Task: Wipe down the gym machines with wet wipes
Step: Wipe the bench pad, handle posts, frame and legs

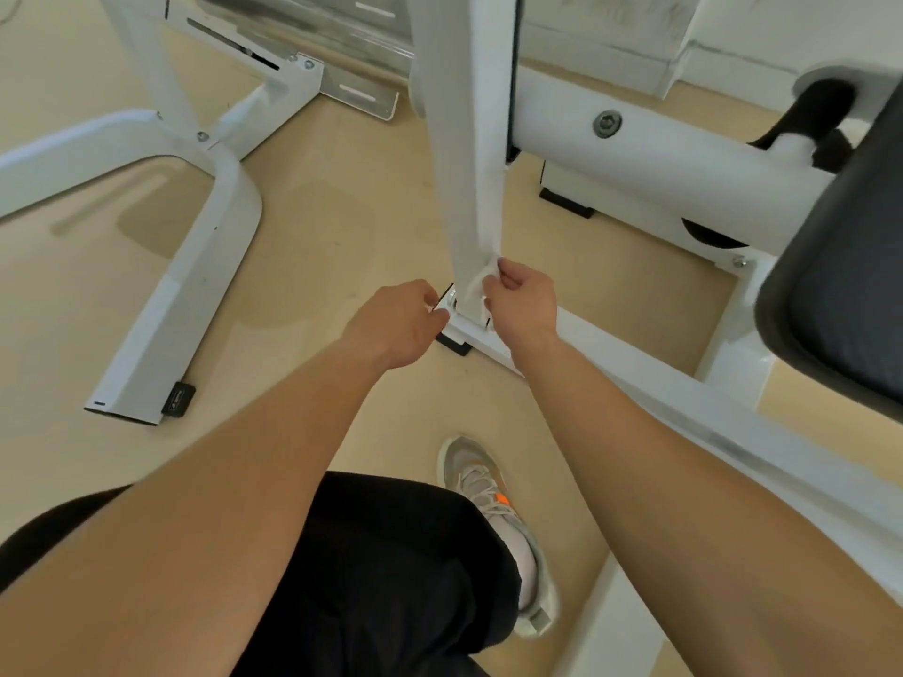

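Wet wipe (475, 287), white and bunched, sits pressed against the foot of a white upright post (468, 163) on a gym machine, just above its bolted base plate (470, 326). The right hand (520, 300) pinches the wipe between curled fingers and thumb. The left hand (391, 324) reaches in from the other side of the post with fingers curled beside the base plate; whether it holds anything cannot be told. A black padded seat (840, 285) fills the right edge. To the left, a neighbouring white frame (195, 237) rests on the beige floor (317, 227), its black end cap (178, 398) bearing a small mark too tiny to read. Below, black trousers (391, 554) and a grey shoe (481, 486) with an orange patch are visible.
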`<state>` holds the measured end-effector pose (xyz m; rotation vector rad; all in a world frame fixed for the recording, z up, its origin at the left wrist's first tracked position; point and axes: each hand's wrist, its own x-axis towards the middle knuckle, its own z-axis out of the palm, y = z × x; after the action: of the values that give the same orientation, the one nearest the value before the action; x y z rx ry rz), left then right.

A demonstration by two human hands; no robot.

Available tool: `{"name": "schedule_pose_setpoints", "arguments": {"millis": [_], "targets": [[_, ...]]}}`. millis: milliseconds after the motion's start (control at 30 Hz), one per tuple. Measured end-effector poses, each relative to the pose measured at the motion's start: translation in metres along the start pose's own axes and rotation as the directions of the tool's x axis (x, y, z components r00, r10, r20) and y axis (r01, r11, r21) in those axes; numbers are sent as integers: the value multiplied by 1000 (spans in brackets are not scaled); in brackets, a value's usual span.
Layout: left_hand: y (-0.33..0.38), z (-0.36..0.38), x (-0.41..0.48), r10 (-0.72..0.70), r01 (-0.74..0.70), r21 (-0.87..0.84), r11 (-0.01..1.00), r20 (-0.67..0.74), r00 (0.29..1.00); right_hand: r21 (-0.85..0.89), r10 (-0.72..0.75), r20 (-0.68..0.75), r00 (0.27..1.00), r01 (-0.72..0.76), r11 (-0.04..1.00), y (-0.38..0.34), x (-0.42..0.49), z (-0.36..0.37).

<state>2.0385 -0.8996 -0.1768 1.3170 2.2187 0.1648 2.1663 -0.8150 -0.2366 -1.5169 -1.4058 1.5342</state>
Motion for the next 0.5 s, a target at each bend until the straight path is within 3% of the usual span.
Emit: {"name": "schedule_pose_setpoints", "arguments": {"millis": [100, 200, 300, 400, 500], "targets": [[33, 13, -17, 100, -115, -198, 973, -87, 991, -8, -51, 48, 998, 51, 999, 2, -19, -31], [59, 38, -36, 124, -209, -468, 859, -206, 971, -51, -78, 63, 995, 81, 995, 5, -46, -63], [67, 71, -46, 13, -144, -679, 720, -195, 981, -122, -112, 101, 989, 124, 985, 12, -63, -90], [71, 100, -40, -118, -25, -816, 577, -114, 986, -112, -53, 119, 992, 66, 992, 24, -65, -108], [67, 124, -21, -354, 105, -901, 422, -57, 934, -253, -17, 126, 992, 48, 966, 35, -56, -116]]}}
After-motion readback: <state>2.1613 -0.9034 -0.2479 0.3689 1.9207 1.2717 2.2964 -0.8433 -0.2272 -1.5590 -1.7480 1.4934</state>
